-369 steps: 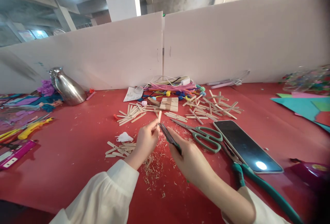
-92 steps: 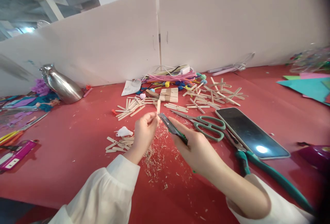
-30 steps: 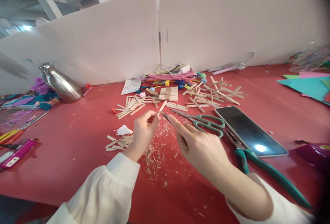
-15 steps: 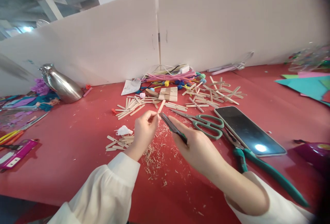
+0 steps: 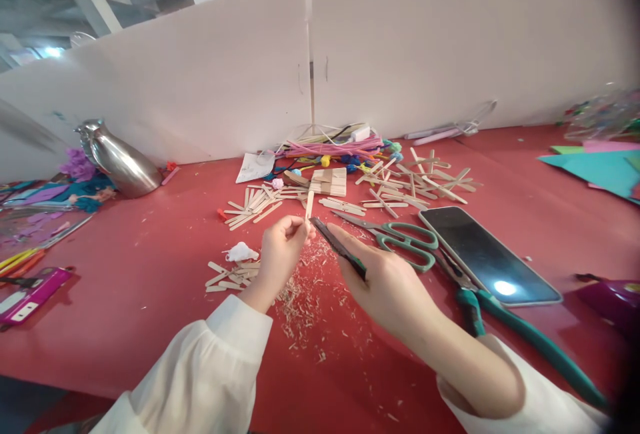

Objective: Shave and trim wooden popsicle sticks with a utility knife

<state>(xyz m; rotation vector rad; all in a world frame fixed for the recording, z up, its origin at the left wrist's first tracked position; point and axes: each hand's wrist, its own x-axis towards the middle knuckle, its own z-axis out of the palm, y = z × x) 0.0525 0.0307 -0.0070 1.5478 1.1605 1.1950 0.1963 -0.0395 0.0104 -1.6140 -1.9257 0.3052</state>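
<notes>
My left hand point(image 5: 285, 246) pinches a small wooden craft stick point(image 5: 309, 203), which points up and away from me. In my right hand point(image 5: 383, 281) is a dark utility knife point(image 5: 340, 247), its front end close to the stick beside my left fingertips. Whether the blade touches the wood is too small to tell. Thin wood shavings point(image 5: 297, 317) lie scattered on the red table under both hands. Cut stick pieces point(image 5: 233, 275) and a crumpled white scrap point(image 5: 241, 251) lie left of my left hand.
Green-handled scissors point(image 5: 407, 241), pliers point(image 5: 520, 327) and a phone point(image 5: 490, 254) lie to the right. Further back are loose craft sticks point(image 5: 420, 184), a flat stick panel point(image 5: 329, 182) and pink pipe cleaners point(image 5: 335, 148). A steel jug point(image 5: 123, 164) stands back left; a purple power strip point(image 5: 37, 294) lies left.
The craft stick has turned a little more upright in my left fingers. My right hand and the knife have shifted only slightly. The whole view has moved a little.
</notes>
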